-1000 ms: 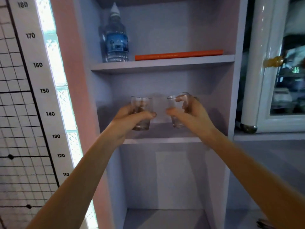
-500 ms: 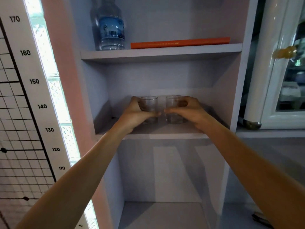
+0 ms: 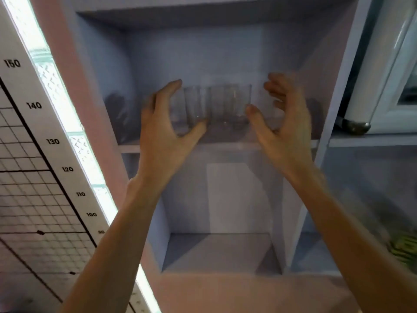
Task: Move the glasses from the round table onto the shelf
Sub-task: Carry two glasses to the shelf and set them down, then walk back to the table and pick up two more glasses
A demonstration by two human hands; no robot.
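Two glasses [image 3: 216, 107] stand upright, side by side, on the shelf [image 3: 225, 141]. Left hand [image 3: 164, 129] and right hand [image 3: 279, 123] flank them, fingers spread, gripping nothing; left thumb near the base.

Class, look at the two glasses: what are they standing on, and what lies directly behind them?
The glasses stand side by side on the shelf; behind them is its plain back wall. The left hand covers part of the left glass's base.

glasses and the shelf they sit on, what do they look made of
Glasses: clear glass most likely, smooth and shiny; the back wall shows through them, though clear plastic can't be excluded.
Shelf: looks like painted or laminated board, matte pale lilac-grey, with flat uniform colour and square edges; no grain shows.
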